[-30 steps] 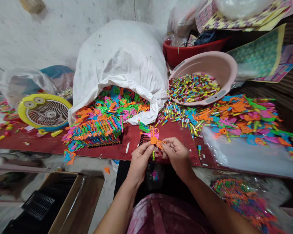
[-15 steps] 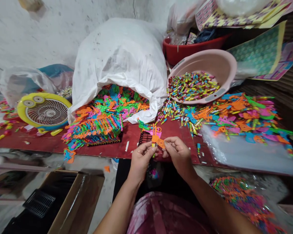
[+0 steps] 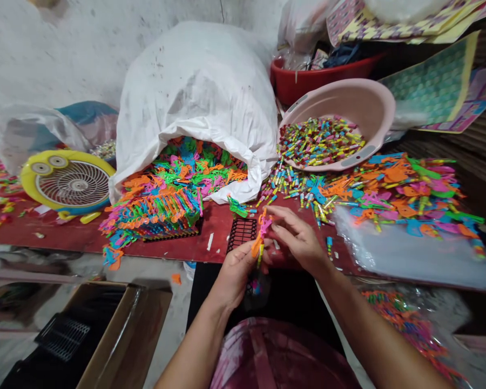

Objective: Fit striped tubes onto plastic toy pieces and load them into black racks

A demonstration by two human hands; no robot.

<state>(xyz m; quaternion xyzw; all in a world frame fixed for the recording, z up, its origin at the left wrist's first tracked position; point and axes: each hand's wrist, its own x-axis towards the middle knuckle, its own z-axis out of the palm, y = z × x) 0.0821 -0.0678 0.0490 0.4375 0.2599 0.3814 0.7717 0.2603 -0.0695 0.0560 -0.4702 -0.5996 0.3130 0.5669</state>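
Observation:
My left hand (image 3: 237, 270) pinches an orange plastic piece (image 3: 258, 243) with a yellow-green stick part below it, over the front edge of the red table. Fingers of my right hand (image 3: 297, 235) close on a small pink piece (image 3: 264, 226) at the top of the orange one. Behind my left hand a black grid rack (image 3: 243, 231) lies on the table. Left of it stands a rack packed with colourful pieces (image 3: 157, 216). A white sack (image 3: 198, 81) spills more coloured pieces (image 3: 202, 167) behind.
A pink basin (image 3: 372, 113) of small striped tubes stands at the back right, near a red basin (image 3: 308, 84). Coloured pieces lie on plastic bags (image 3: 413, 254) at right. A yellow fan (image 3: 71, 183) stands left. A cardboard box (image 3: 121, 329) with black racks is below left.
My right hand has moved up to the top of the orange piece, where the pink piece now sits. The orange piece is turned more edge-on, and more of the black rack shows.

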